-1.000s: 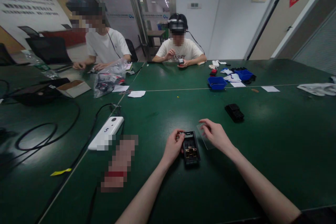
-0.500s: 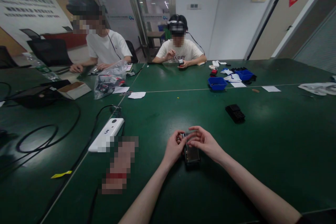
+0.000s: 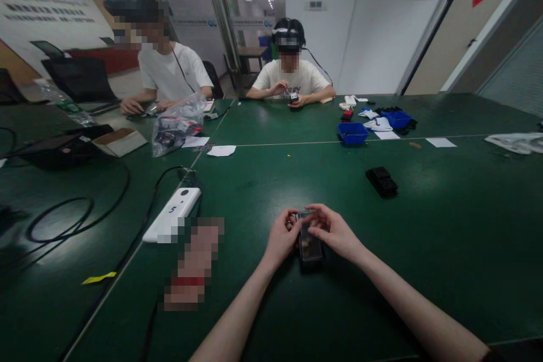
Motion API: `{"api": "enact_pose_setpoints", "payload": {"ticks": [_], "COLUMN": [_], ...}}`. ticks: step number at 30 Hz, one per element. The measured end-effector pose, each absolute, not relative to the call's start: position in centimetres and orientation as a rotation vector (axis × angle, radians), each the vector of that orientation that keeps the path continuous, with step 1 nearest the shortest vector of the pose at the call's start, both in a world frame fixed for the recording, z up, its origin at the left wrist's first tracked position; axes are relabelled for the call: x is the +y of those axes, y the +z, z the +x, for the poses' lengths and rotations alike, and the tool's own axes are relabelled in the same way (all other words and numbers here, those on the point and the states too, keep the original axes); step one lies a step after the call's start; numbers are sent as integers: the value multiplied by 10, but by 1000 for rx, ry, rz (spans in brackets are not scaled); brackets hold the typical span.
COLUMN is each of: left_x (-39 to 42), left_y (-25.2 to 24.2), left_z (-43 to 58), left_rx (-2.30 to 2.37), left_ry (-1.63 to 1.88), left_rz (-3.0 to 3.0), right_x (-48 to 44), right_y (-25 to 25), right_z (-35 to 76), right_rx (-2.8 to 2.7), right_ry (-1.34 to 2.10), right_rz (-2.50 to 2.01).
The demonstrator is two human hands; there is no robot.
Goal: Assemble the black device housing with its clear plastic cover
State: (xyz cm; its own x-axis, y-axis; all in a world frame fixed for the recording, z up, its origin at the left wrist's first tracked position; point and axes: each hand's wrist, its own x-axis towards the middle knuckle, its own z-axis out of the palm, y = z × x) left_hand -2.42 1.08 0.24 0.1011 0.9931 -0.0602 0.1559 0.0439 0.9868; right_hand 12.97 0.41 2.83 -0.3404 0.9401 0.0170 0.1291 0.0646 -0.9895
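A dark, oblong black box [image 3: 311,251] with a glossy top rests on the green table right in front of me. My left hand [image 3: 283,235] is closed around its far left edge, the thumb lying along the top. Over the far right part of the box is my right hand [image 3: 333,229]. Its thumb and forefinger are apart and the other fingers are loosely bent. The fingertips are smeared and overlap the box, so whether they touch it is unclear. A small pale part shows at the box's far end between the hands.
A stack of black pieces [image 3: 382,182] lies to the right on the table [image 3: 254,192]. Farther back are a blue bin [image 3: 353,133] and white papers. At left are a white power bank [image 3: 173,212], black cables and a plastic bag [image 3: 178,127]. Two people sit across.
The view has tilted slightly. My right thumb and fingers have shifted a little over the box, while my left hand keeps its hold.
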Motion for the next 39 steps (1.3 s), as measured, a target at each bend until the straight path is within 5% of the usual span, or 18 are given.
{"api": "enact_pose_setpoints", "payload": {"ticks": [7,39], "left_x": [10,10], "left_y": [2,-2], "left_z": [-25,-27], "left_rx": [1227,1186], "left_ry": [1018,1016], "left_rz": [1298,1276], "right_x": [7,-1], "right_y": [28,12], "right_z": [137,141], "right_rx": [-1875,-1781], "right_ry": [985,924], "right_rz": [-1244,-1276]}}
